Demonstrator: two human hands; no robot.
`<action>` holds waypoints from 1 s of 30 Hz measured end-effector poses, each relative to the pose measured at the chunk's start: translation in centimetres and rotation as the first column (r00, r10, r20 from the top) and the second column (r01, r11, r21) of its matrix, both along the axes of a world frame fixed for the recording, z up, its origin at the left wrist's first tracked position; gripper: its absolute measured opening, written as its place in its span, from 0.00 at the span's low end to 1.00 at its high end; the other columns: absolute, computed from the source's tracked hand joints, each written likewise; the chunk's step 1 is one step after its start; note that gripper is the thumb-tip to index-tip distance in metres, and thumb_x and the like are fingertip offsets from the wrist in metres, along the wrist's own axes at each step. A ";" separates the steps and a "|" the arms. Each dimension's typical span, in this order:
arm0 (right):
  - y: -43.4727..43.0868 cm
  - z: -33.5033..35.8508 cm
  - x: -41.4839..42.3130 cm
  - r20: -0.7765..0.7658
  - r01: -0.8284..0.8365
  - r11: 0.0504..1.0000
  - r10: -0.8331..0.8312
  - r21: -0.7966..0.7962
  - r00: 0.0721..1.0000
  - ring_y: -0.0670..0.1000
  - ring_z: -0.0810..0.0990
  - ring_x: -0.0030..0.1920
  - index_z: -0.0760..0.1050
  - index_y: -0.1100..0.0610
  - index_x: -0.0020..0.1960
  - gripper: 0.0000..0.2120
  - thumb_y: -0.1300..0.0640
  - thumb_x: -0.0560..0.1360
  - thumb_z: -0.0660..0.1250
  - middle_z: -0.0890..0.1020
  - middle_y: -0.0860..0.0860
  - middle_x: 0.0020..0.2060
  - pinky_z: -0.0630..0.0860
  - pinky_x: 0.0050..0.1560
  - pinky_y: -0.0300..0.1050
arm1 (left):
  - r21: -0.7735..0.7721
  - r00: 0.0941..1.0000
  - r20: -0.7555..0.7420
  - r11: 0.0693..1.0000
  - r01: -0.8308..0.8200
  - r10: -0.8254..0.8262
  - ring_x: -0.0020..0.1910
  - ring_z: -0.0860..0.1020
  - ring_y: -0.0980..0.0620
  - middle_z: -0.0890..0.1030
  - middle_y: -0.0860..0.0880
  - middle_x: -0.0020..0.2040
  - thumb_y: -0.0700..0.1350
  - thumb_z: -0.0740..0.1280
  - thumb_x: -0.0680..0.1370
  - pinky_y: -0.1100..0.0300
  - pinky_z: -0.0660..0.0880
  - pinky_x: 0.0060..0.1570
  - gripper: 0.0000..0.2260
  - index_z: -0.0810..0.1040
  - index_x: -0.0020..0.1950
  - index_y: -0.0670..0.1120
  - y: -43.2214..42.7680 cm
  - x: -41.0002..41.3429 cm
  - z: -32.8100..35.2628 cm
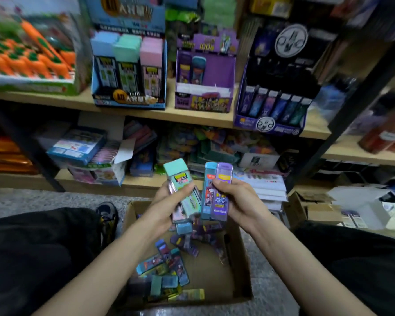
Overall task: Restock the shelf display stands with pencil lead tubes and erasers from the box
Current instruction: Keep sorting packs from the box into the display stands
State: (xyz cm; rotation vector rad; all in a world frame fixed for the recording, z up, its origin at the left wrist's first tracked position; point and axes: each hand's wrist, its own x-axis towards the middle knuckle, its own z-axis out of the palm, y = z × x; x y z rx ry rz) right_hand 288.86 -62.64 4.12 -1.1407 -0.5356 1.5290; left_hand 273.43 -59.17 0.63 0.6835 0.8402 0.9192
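Midway, I judge: above the box (243, 265) the left hand (167, 202) grips mint tubes (180, 179), the right hand (242, 201) grips blue and purple tubes (217, 192), loose tubes (167, 267) lie in the box, and the purple stand (221, 71) beyond it looks half empty.

One view only: a wide-angle camera on the person's head, facing forward and tilted down. The box (214, 270) on the floor sits near, right under the lens. The left hand (169, 201) and right hand (240, 201) are close at centre, and the shelf (146, 112) runs across the far top.
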 end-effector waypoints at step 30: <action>14.4 15.7 5.6 0.660 -0.059 0.897 -0.276 0.438 0.699 0.48 0.79 0.37 0.76 0.58 0.43 0.02 0.64 0.74 0.68 0.80 0.55 0.36 0.76 0.37 0.41 | 0.301 0.995 0.003 0.949 -0.097 0.101 0.40 0.84 0.50 0.85 0.47 0.44 0.44 0.70 0.66 0.60 0.79 0.33 0.16 0.77 0.54 0.46 11.8 1.0 12.3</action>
